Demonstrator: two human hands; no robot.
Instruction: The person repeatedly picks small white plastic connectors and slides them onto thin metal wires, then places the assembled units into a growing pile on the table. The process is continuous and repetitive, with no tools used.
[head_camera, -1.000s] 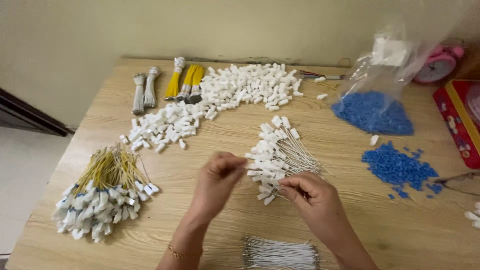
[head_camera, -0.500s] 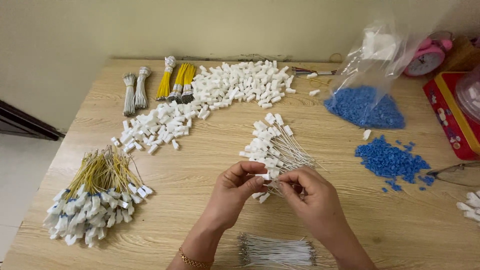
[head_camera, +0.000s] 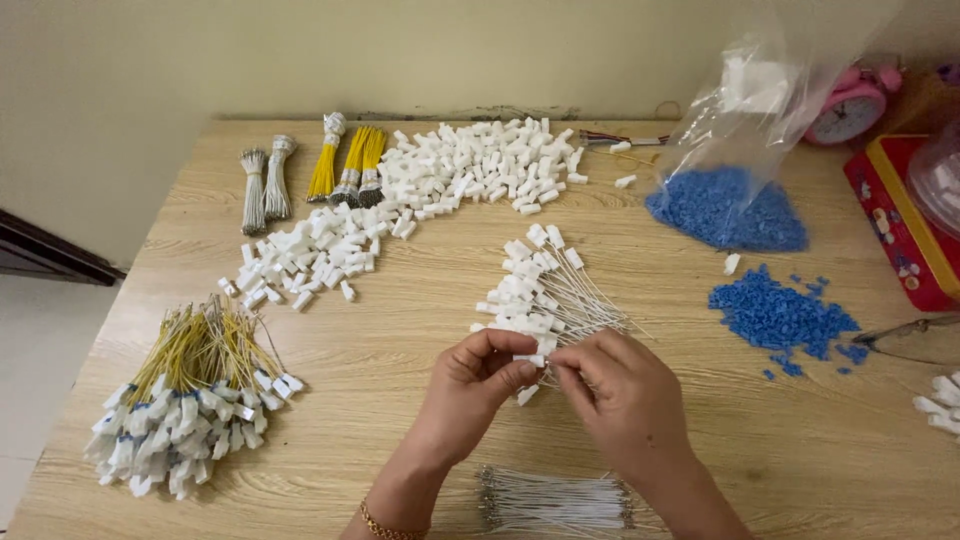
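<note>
My left hand (head_camera: 477, 385) and my right hand (head_camera: 618, 395) meet over the near middle of the wooden table (head_camera: 420, 310). Between the fingertips of both sits a small white plastic connector (head_camera: 529, 359) on a thin white wire. Just behind them lies a fan-shaped heap of white wires with white connectors (head_camera: 545, 290). A bundle of bare white wires (head_camera: 555, 500) lies near the table's front edge, between my forearms.
A bunch of yellow wires with white connectors (head_camera: 185, 395) lies at the left. Loose white connectors (head_camera: 420, 190) spread across the back, with tied yellow and grey wire bundles (head_camera: 320, 170). Blue pellets (head_camera: 775, 315), a clear bag (head_camera: 745, 150), a pink clock (head_camera: 850, 105) and a red box (head_camera: 900, 225) stand right.
My hands drew together and toward me from the heap of wired connectors; both now pinch one white connector. The view shifted slightly.
</note>
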